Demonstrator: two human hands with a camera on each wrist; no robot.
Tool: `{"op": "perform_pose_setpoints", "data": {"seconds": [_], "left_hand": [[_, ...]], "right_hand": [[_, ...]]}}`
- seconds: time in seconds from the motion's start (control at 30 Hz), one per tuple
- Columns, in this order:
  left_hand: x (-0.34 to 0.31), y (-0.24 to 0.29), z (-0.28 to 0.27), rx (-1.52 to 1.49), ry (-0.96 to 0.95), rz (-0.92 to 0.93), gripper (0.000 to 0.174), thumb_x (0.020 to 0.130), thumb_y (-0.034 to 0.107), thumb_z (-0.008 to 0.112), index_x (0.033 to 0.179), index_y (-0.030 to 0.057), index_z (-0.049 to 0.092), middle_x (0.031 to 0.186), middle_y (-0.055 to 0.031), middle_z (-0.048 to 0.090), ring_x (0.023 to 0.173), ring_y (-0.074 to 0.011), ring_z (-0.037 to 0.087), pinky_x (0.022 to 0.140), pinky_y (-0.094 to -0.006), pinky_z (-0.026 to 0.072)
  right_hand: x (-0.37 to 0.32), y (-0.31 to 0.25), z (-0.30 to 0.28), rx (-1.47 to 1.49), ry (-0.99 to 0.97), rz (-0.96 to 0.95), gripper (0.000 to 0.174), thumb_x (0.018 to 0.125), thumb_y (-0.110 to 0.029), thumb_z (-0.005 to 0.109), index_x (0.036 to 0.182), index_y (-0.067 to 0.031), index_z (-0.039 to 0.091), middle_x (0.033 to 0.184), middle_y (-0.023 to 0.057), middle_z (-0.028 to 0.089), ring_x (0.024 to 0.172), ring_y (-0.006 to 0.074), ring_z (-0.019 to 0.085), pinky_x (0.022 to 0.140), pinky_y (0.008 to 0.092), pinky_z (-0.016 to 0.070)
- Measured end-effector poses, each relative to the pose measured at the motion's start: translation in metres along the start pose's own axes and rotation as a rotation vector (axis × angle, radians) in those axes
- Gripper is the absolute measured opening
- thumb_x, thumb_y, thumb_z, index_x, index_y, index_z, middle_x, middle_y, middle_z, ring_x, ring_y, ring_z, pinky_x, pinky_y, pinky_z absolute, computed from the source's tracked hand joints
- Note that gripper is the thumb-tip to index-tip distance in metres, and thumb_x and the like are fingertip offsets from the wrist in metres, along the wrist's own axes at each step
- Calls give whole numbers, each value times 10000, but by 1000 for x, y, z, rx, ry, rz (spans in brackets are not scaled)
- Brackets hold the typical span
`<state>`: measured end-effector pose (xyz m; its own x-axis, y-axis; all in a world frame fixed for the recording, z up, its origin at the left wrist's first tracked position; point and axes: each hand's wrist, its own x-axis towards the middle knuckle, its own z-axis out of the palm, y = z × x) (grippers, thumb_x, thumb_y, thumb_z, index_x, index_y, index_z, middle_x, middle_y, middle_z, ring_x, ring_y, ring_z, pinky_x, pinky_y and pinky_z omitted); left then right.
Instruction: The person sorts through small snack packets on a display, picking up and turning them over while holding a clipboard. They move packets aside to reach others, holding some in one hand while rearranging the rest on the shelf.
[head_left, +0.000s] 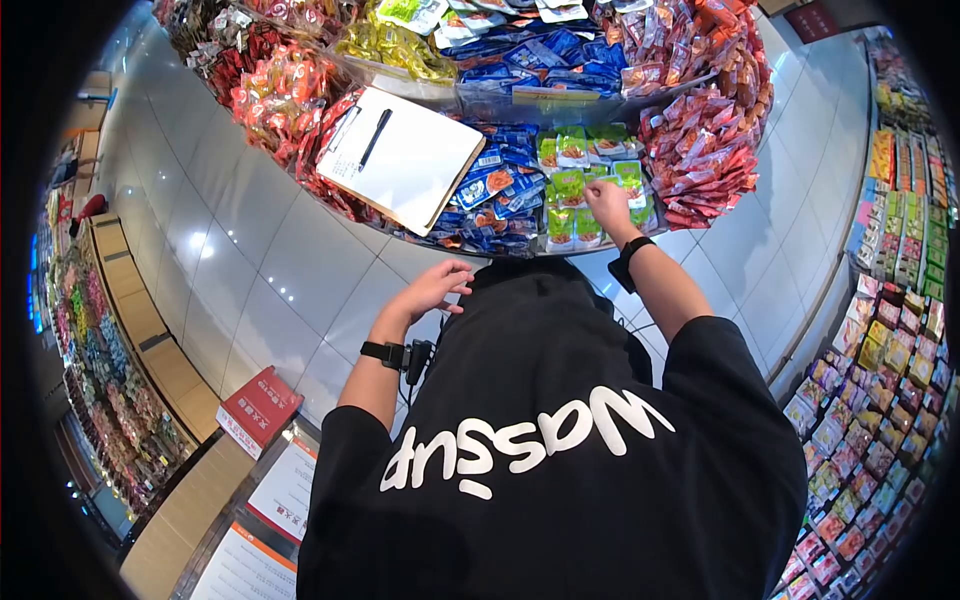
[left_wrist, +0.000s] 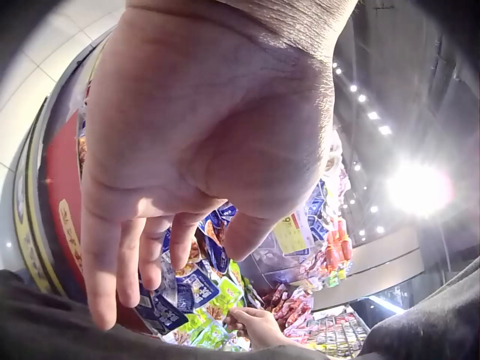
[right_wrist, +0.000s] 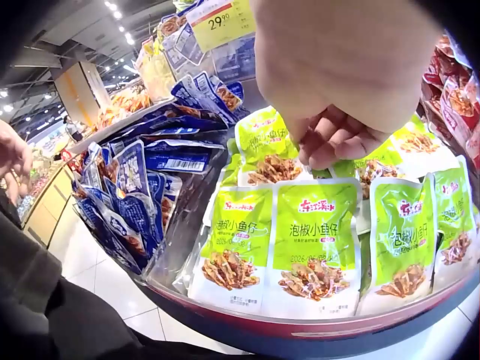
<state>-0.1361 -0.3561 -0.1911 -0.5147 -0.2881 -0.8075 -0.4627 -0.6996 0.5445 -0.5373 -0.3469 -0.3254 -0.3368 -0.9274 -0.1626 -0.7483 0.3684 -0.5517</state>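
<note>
Green-and-white snack packets (right_wrist: 315, 247), printed with small dried fish, stand in rows in a clear-walled compartment of the display. My right hand (head_left: 608, 205) reaches down among them with its fingers curled. In the right wrist view its fingertips pinch at the top of a green snack packet (right_wrist: 375, 174) behind the front row; the palm hides part of that grip. My left hand (head_left: 430, 288) hangs in the air before the display's near edge, fingers loosely bent and holding nothing. Blue snack packets (right_wrist: 131, 187) fill the compartment left of the green ones.
A clipboard (head_left: 410, 165) with white paper and a black pen (head_left: 376, 138) lies on the packets at the left. Red packets (head_left: 700, 155) are heaped at the right. A yellow price tag (right_wrist: 217, 22) hangs behind. The curved display rim (right_wrist: 315, 330) runs along the front.
</note>
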Motion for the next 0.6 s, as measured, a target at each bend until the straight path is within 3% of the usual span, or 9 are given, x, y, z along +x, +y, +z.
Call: {"op": "perform_pose_setpoints", "data": {"seconds": [0.1,0.13,0.27,0.37,0.47,0.5,0.6], "left_hand": [[9,-12,0,-39,-3,10,430,1011,310,513,1349,49,460,1300,-114,547,1155,-233,576,818,-425,584],[13,-21,1,-56,-16,7,437,1007,316,524,1353,57,458,1285,-107,548,1137,-220,576,804,-421,581],[17,-27,8,-104,-30,22,453,1002,323,538,1362,63,451,1281,-109,548,1136,-216,576,797,-423,580],[15,-24,15,-104,-3,28,467,1004,323,535,1376,55,443,1317,-123,538,1157,-225,572,826,-414,574],[10,-10,17,-102,25,55,480,1007,322,531,1388,47,434,1345,-130,527,1172,-229,568,848,-407,568],[5,-5,18,-98,31,62,483,1008,321,529,1392,44,431,1353,-132,523,1176,-230,566,855,-405,565],[-2,2,12,-64,16,59,445,1022,289,506,1391,52,430,1323,-116,528,1190,-224,562,862,-400,567]], "right_hand": [[-3,-8,-11,-86,-21,50,250,844,-264,615,850,-46,739,806,220,681,778,412,668,731,489,536],[-3,-3,-10,-85,-12,40,279,845,-280,612,838,-28,730,756,232,667,738,407,665,692,468,528],[0,-6,-32,-45,-37,59,283,847,-290,585,882,-55,738,839,218,682,796,410,665,757,470,529],[10,-35,-68,82,-9,24,261,868,-261,632,920,-26,734,791,176,705,743,291,707,705,392,541],[27,-88,-125,182,7,-84,220,872,-237,662,901,-29,728,772,179,689,709,303,685,662,379,527],[37,-89,-130,248,122,-230,211,888,-213,671,919,-8,715,720,149,674,657,216,662,617,340,508],[63,-127,-173,356,163,-188,223,891,-199,687,971,9,701,746,97,683,682,144,640,650,318,509]]}}
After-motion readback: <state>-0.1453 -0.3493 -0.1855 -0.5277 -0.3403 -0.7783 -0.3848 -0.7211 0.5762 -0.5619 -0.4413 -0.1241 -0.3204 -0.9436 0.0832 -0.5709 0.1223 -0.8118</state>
